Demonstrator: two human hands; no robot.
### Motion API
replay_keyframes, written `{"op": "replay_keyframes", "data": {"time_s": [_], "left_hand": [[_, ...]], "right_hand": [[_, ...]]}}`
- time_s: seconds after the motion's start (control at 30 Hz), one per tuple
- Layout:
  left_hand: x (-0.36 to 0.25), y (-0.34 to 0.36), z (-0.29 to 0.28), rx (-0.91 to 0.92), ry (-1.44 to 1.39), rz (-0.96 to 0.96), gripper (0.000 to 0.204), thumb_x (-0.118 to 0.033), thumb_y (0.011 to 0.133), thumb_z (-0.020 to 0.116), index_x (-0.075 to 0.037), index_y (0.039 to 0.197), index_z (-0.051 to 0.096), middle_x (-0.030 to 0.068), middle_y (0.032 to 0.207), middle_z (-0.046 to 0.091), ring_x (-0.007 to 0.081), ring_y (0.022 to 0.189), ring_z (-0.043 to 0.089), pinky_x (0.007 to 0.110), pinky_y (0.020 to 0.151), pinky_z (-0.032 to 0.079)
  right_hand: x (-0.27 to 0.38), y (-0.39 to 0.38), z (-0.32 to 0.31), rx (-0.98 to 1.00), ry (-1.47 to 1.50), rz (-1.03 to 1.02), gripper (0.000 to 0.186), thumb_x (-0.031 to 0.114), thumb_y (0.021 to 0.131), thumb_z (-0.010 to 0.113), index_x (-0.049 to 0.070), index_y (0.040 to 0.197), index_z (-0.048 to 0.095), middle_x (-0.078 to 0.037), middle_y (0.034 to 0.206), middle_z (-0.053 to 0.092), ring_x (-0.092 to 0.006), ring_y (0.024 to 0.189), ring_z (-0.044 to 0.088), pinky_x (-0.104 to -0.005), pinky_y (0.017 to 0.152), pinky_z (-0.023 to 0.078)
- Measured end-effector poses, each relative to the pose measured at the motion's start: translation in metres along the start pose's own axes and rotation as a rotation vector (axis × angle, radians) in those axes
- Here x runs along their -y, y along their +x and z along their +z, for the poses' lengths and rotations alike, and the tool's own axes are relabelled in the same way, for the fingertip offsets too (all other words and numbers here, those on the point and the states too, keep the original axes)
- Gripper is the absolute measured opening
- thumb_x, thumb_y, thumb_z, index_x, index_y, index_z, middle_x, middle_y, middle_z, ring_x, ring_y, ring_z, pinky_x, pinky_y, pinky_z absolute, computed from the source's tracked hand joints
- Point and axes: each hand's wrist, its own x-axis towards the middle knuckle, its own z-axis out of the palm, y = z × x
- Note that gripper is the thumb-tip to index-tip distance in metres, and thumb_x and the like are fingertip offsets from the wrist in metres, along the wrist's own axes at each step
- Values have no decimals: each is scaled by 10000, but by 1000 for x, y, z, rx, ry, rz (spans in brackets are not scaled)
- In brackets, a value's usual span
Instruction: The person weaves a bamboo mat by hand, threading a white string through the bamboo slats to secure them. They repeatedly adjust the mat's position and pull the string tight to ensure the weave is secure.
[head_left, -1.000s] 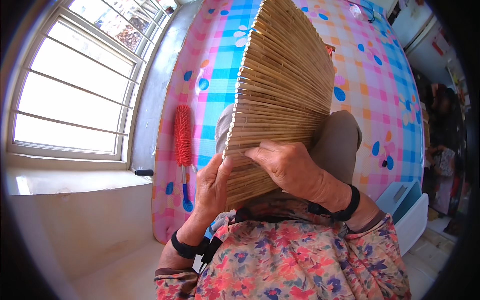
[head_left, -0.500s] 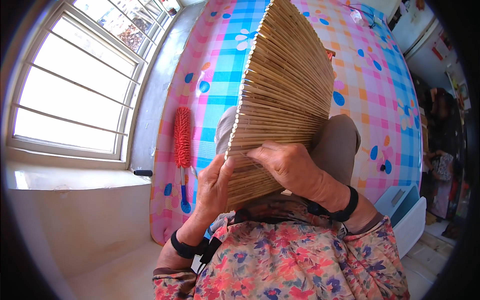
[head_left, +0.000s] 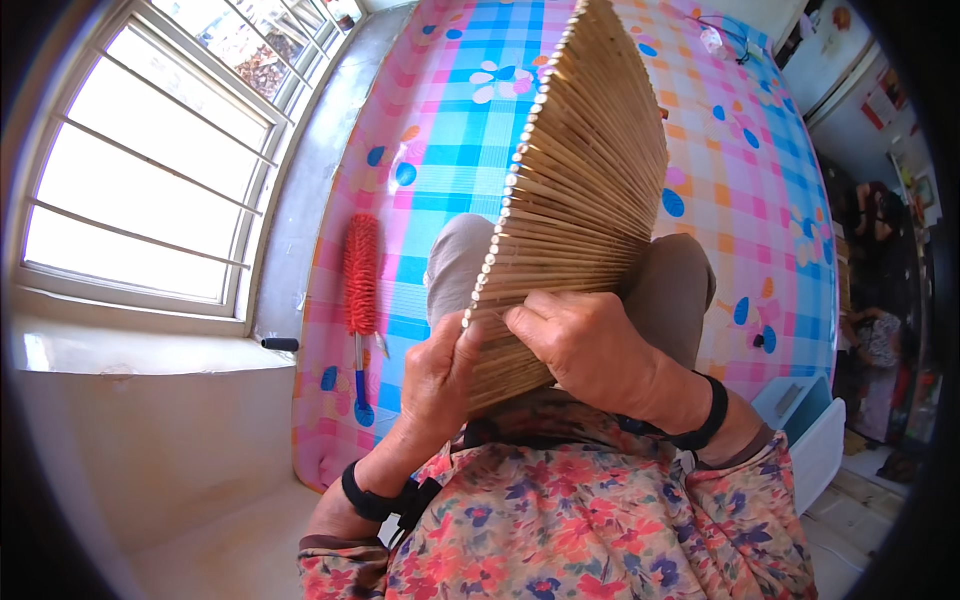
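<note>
A mat of thin tan reed stalks (head_left: 590, 160), bound side by side with pale cut ends along its left edge, stands on edge between my knees, rising away from my lap. Near its lower left edge, my left hand (head_left: 438, 380) grips the mat, with the thumb on the near face and the fingers partly hidden. My right hand (head_left: 590, 340) is closed in a pinch against the mat's near face, a little right of my left thumb. Whatever lies between those fingertips, perhaps only the stalks' binding, is too small to make out.
A plaid flowered sheet (head_left: 440, 190) covers the bed before me. On its left lies a red fluffy duster (head_left: 361, 280) with a blue handle. A barred window (head_left: 150, 170) is at the left, a pale blue plastic bin (head_left: 800, 410) at the lower right. Another person (head_left: 878, 340) shows far right.
The mat's left edge has swung rightward, so its face looks narrower. Both hands have shifted slightly right with it, still at the same part of the mat.
</note>
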Motion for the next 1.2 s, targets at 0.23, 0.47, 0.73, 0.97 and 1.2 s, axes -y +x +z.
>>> {"op": "replay_keyframes", "data": {"time_s": [0.23,0.47,0.73,0.97,1.2], "left_hand": [[-15,-8,19,58,-73,122,212,-202,1016,572,-10,1104,593,222,863,634,393,791,649,415,678,504],[-17,-9,46,201,-13,205,218,-176,928,668,-5,1001,555,219,820,621,422,786,632,478,675,503],[-4,-21,52,408,26,228,439,-73,873,671,30,1258,487,253,1097,623,437,964,630,452,809,529],[8,-2,69,428,70,299,359,-41,840,646,4,1160,489,242,1045,601,442,937,611,489,796,517],[3,10,66,506,66,262,463,-95,843,671,12,1254,487,253,1220,587,432,1058,610,480,865,526]], "right_hand": [[16,-27,-16,-13,-64,88,83,37,787,596,57,854,551,-103,761,566,-282,698,647,-362,582,533],[14,-72,-25,-38,167,365,203,38,916,638,25,1118,655,-146,890,657,-267,709,669,-347,602,530],[-2,-101,-44,31,465,924,259,64,974,594,45,1223,660,-59,797,614,-88,623,564,-250,552,467],[-36,-98,-40,81,557,1063,244,46,957,611,29,1190,678,-38,781,621,-87,630,549,-248,588,466],[-46,-98,-43,154,430,991,175,39,940,628,1,1105,673,-96,819,647,-155,663,604,-296,622,491]]}}
